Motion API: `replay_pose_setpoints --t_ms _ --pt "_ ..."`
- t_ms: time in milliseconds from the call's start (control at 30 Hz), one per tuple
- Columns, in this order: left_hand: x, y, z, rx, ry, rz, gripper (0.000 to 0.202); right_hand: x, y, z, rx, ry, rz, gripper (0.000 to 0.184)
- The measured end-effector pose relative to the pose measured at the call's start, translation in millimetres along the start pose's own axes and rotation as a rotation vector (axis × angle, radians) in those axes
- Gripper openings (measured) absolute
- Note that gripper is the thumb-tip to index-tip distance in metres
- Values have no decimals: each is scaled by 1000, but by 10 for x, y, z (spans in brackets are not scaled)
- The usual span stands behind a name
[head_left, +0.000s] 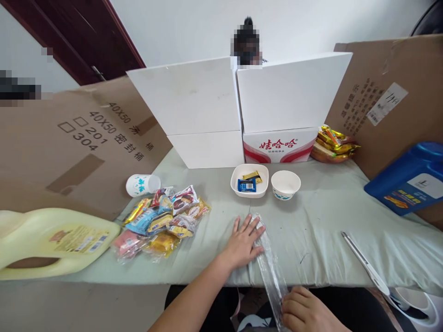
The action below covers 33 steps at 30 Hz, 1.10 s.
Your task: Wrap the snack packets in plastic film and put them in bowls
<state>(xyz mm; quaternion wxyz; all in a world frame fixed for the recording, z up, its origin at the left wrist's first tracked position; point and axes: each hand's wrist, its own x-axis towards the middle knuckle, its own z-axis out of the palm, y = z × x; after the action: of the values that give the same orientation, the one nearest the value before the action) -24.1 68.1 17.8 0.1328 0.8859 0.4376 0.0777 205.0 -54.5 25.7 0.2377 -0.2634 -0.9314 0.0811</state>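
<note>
Head view: both hands press a clear bag at the counter's near edge.

The left hand (242,246) lies palm-down on the bag (270,272), fingers (248,227) spread wide and gripping nothing. The right hand (306,313) has its fingers curled narrow around the bag's near end, which hangs past the counter (321,230) edge. The bag looks flat and empty, so I judge the work to be at an early stage. The snack pile (162,219) lies toward the left edge, apart from the bag. Only two wrapped snacks sit in the dish (234,182) near the counter's middle, with a bowl (285,184) just beside it. A metal tool (363,260) lies toward the right edge.
</note>
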Motion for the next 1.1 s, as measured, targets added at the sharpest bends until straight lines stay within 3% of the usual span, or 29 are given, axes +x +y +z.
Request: replay_pose_setpoints --t_ms 100,200,367,467,600,700,867,1033,1100 --pt "-8 -1 -57 -9 133 -62 49 80 36 -55 83 -81 -3 27" --pt "-157 137 -89 -146 211 -33 33 245 75 -259 205 -155 69 28" --pt "-464 222 -6 -522 177 62 52 696 337 -448 481 -224 308 25" --pt "-541 155 92 -616 194 8 61 1026 654 -318 534 -236 429 24" --pt "-535 115 174 -676 187 -43 71 1401 1073 -40 423 -291 536 21" --pt "-503 133 181 -660 194 -80 76 1542 1240 127 325 -275 572 15" --pt "-437 180 128 -565 195 -80 36 1539 1207 293 97 -212 613 11" --pt "-438 268 98 -473 233 -8 32 1435 1132 402 -96 -155 547 21" --pt "-452 308 77 -369 304 -30 30 1401 1135 435 -150 -133 517 24"
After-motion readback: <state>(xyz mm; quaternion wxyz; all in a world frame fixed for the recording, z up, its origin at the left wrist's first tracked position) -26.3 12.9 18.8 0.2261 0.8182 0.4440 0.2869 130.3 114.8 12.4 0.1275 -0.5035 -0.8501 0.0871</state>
